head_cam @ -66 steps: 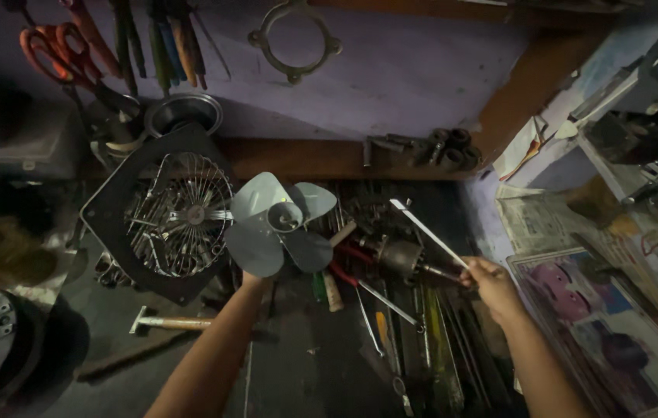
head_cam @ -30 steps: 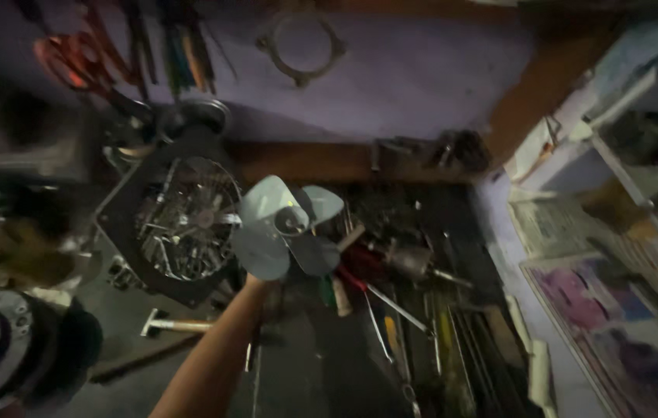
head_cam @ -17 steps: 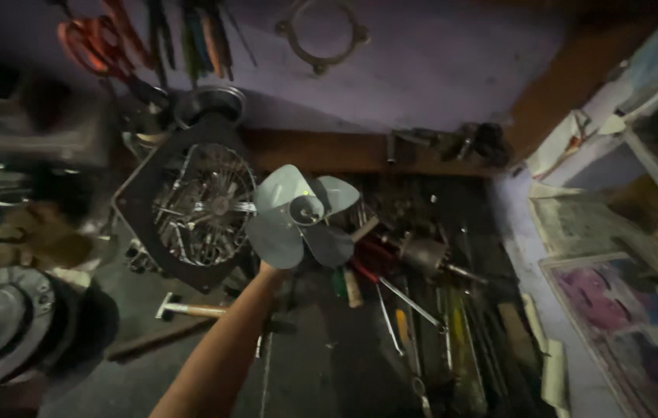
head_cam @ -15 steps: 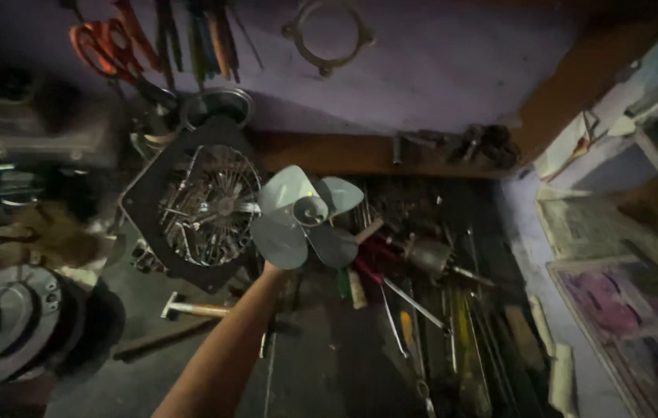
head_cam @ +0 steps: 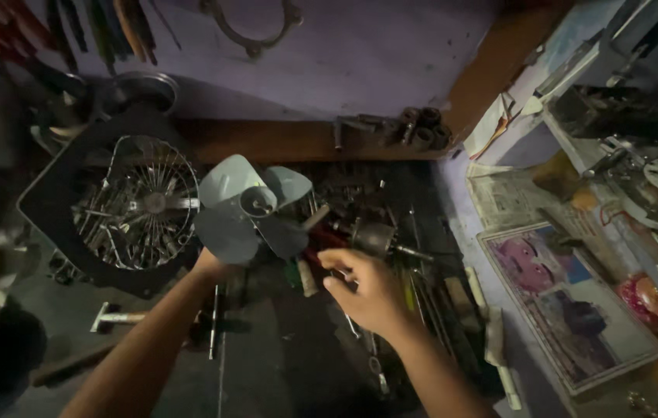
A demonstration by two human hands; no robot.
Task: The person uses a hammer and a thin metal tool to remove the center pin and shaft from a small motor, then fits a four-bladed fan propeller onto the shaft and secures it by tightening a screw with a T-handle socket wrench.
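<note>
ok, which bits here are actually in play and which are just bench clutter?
In hand:
- fan blade, grey, held up by the left hand
- right hand, open, over the screwdrivers beside the blade

Lying about:
- fan guard, wire grille in a black frame
- hammer
- metal bowl
- ring gasket on the wall
- poster at right

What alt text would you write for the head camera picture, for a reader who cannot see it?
Seen from above in a dim workshop, a person's left hand holds up a small grey fan blade, while the right hand reaches, fingers spread, over a clutter of screwdrivers on the dark bench. A black fan frame with a wire guard lies to the left, printed posters to the right.
</note>
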